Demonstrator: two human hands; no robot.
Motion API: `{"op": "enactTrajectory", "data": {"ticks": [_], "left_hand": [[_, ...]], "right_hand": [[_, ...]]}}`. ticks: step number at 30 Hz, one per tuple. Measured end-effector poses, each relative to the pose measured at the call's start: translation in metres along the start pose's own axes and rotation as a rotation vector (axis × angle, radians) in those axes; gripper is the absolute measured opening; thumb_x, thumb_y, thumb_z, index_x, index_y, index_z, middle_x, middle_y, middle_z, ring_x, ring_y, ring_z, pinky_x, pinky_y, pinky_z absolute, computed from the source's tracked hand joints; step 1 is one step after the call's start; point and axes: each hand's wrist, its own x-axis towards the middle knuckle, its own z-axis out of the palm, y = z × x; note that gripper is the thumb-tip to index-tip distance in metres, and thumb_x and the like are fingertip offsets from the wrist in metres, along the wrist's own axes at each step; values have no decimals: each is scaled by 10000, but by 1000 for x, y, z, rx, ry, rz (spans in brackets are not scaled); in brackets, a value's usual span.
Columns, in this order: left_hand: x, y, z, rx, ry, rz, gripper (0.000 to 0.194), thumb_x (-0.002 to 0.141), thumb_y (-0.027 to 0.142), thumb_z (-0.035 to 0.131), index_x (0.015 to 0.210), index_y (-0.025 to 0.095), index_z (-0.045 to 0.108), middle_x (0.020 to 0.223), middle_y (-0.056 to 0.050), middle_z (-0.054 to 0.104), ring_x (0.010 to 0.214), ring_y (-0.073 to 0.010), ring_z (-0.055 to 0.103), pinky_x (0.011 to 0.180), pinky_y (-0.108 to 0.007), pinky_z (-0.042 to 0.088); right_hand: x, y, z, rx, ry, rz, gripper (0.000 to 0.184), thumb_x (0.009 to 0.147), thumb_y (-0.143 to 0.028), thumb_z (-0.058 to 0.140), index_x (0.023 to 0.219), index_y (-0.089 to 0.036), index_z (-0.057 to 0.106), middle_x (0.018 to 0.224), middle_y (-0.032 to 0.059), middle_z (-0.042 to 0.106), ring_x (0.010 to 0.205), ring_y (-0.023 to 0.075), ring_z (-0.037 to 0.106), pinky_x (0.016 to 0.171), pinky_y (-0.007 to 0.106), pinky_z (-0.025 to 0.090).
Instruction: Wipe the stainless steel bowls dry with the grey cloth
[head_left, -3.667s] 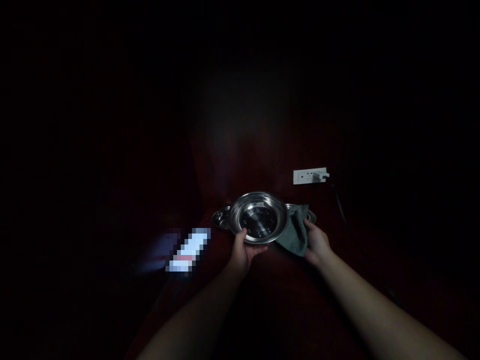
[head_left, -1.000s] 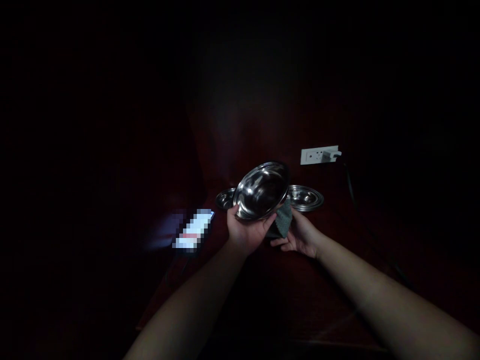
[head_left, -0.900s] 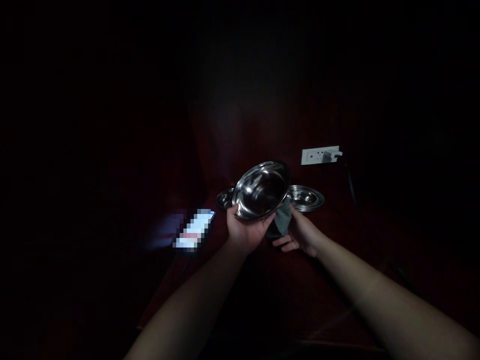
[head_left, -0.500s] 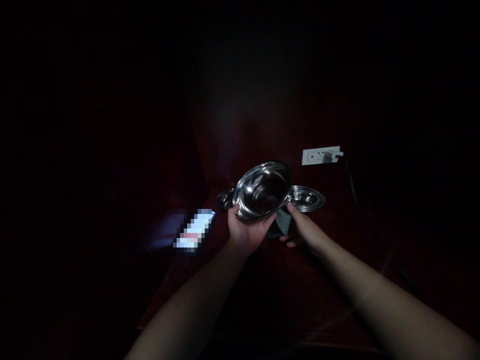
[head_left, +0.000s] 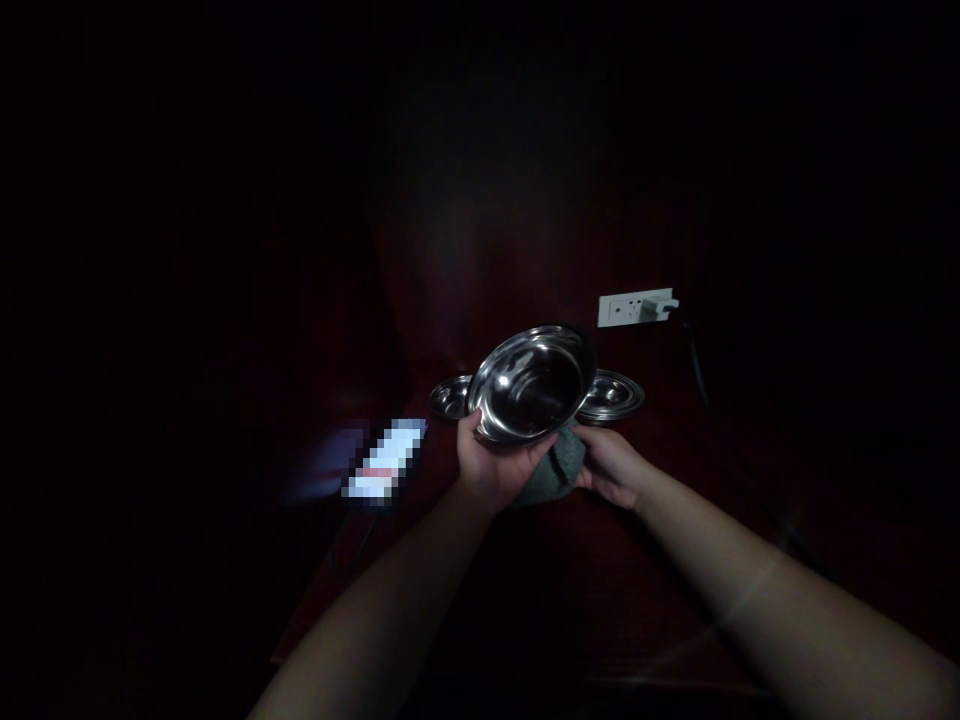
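Note:
The scene is very dark. My left hand [head_left: 491,470] grips the near rim of a shiny steel bowl [head_left: 532,382], held tilted above a dark red table [head_left: 660,560]. My right hand [head_left: 611,465] holds a grey cloth [head_left: 555,472] pressed against the bowl's underside, close to my left hand. Most of the cloth is hidden under the bowl.
Two more steel dishes lie on the table behind the bowl, one at the left [head_left: 450,398] and one at the right [head_left: 615,395]. A lit phone [head_left: 379,472] lies to the left. A white wall socket [head_left: 628,308] with a plug and dark cable is behind.
The bowl has been lifted and tilted since the earliest frame. Over the last second my right hand slid the cloth under the bowl toward my left hand.

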Motion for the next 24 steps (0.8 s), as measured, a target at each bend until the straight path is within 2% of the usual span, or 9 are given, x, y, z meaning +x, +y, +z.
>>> {"op": "enactTrajectory", "data": {"ticks": [6, 10, 13, 16, 18, 22, 24], "left_hand": [[3, 3, -8, 19, 12, 50, 547, 760, 492, 479, 1202, 176, 534, 1269, -146, 542, 1172, -338, 512, 857, -436, 501], [5, 2, -10, 44, 93, 57, 515, 760, 481, 490, 1178, 185, 552, 1252, -135, 558, 1110, -318, 555, 835, -427, 507], [6, 3, -12, 54, 111, 51, 518, 761, 486, 486, 1173, 179, 555, 1239, -139, 564, 1083, -318, 568, 817, -424, 510], [6, 3, -13, 48, 130, 39, 518, 763, 484, 482, 1175, 178, 549, 1223, -144, 572, 1066, -311, 575, 806, -420, 510], [6, 4, -14, 42, 130, 27, 520, 763, 483, 481, 1179, 178, 545, 1209, -143, 580, 1040, -300, 588, 799, -410, 511], [6, 4, -14, 29, 128, 12, 528, 754, 490, 489, 1163, 162, 553, 1141, -147, 610, 963, -276, 616, 774, -386, 515], [6, 3, -13, 26, 147, 7, 529, 748, 496, 489, 1149, 159, 560, 1120, -147, 617, 937, -271, 625, 766, -387, 517]], "right_hand": [[4, -11, -5, 264, 116, -132, 169, 882, -193, 419, 993, -160, 541, 779, 60, 713, 688, 174, 689, 651, 350, 589], [8, -15, -10, 333, 153, -251, 190, 884, -221, 410, 1007, -179, 548, 874, 63, 718, 829, 191, 688, 722, 368, 586], [11, -14, -12, 344, 139, -306, 165, 864, -231, 459, 973, -182, 573, 882, 54, 717, 848, 190, 681, 737, 355, 582], [13, -12, -14, 279, 161, -371, 118, 819, -232, 539, 914, -190, 595, 843, 43, 714, 804, 192, 679, 712, 341, 577], [15, -10, -17, 187, 234, -435, 107, 785, -269, 592, 866, -198, 602, 801, 38, 709, 768, 195, 674, 685, 333, 568], [21, -8, -27, -123, 437, -572, 233, 716, -397, 655, 802, -182, 629, 708, 33, 686, 669, 194, 645, 613, 316, 531], [23, -8, -31, -207, 485, -617, 273, 684, -430, 674, 768, -173, 639, 690, 28, 673, 648, 185, 625, 594, 300, 511]]}}
